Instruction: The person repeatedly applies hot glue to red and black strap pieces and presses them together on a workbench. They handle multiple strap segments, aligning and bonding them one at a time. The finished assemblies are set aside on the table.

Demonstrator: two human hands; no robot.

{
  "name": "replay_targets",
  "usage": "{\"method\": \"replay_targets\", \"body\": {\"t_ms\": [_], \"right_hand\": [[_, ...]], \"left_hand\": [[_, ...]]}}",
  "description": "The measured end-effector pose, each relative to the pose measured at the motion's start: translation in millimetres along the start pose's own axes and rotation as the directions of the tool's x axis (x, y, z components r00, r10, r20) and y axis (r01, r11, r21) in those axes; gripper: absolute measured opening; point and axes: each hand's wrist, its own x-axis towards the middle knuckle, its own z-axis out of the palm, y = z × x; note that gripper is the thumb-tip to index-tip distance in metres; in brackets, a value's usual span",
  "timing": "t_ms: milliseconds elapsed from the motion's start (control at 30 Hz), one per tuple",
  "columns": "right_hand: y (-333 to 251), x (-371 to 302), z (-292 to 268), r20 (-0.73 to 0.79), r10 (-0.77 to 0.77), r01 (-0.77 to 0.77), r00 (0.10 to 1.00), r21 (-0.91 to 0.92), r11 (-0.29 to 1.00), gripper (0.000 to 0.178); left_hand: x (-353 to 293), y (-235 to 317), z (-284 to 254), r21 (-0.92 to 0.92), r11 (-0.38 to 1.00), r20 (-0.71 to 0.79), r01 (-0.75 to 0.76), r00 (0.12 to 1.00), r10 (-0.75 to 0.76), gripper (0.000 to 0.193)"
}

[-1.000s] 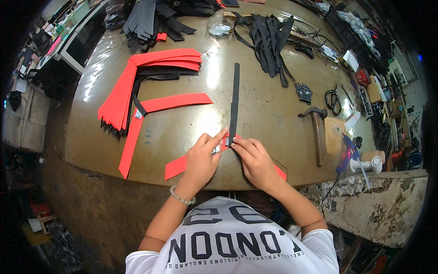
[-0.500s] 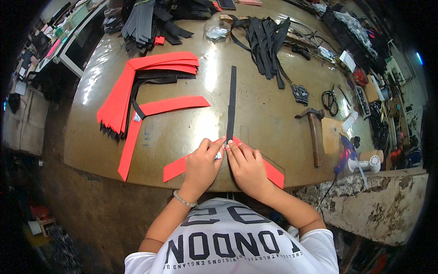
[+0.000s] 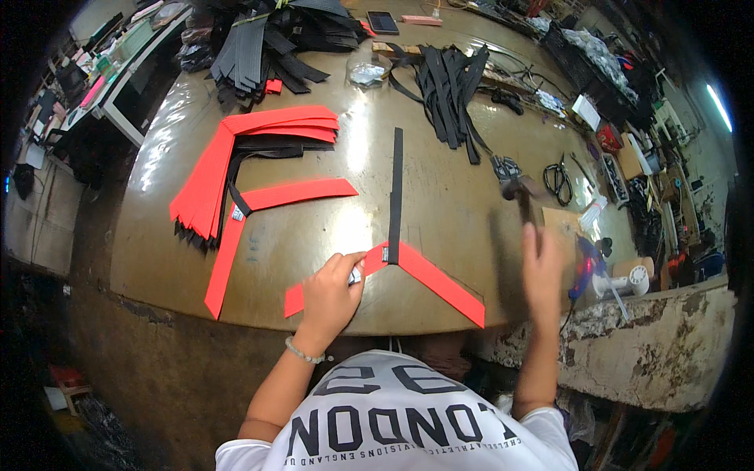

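A red V-shaped strip [image 3: 444,284] lies near the table's front edge. A black strap [image 3: 397,188] runs away from its peak, with a small printed label [image 3: 385,253] beside the strap's near end. My left hand [image 3: 328,294] rests over the strip's left arm, its fingers pinched round a small white tag [image 3: 355,275]. At the right, my right hand [image 3: 543,271] is blurred by motion, its fingers closed round the handle of a hammer [image 3: 524,206]. Part of that handle is hidden by the hand.
Another red strip with a black strap [image 3: 298,186] lies left, before a fanned stack of red strips [image 3: 206,177]. Black straps [image 3: 448,94] and black strips [image 3: 243,51] are piled at the back. Scissors [image 3: 558,184] and a glue gun [image 3: 587,267] lie right.
My right hand has left the strap's near end and swung right to the hammer, now blurred. My left hand has slid slightly left, uncovering the V's peak and label.
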Motion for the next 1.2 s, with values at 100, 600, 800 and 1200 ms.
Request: {"method": "replay_targets", "body": {"t_ms": [100, 600, 800, 1200], "right_hand": [[-53.2, -38.9, 33.9, 0.21, -0.409, 0.401, 0.888, 0.082, 0.912, 0.027], [-20.7, -43.2, 37.1, 0.458, 0.024, 0.054, 0.888, -0.157, 0.986, 0.046], [53.5, -21.2, 12.4, 0.063, -0.076, 0.096, 0.995, -0.432, 0.897, 0.041], [-58.5, -33.2, 96.8, 0.697, -0.362, -0.522, 0.619, 0.71, 0.473, 0.038]], "left_hand": [[-0.7, -0.1, -1.2, -0.014, 1.0, 0.008, -0.015, 1.0, 0.015, 0.011], [7.2, 2.2, -14.3, 0.033, 0.999, 0.19, -0.032, 0.982, 0.026, 0.026], [12.7, 3.4, -12.4, 0.173, 0.962, 0.303, -0.212, 0.941, 0.152, 0.028], [4.9, 37.7, -7.4, -0.554, 0.827, -0.022, -0.095, 0.995, 0.1, 0.027]]}}
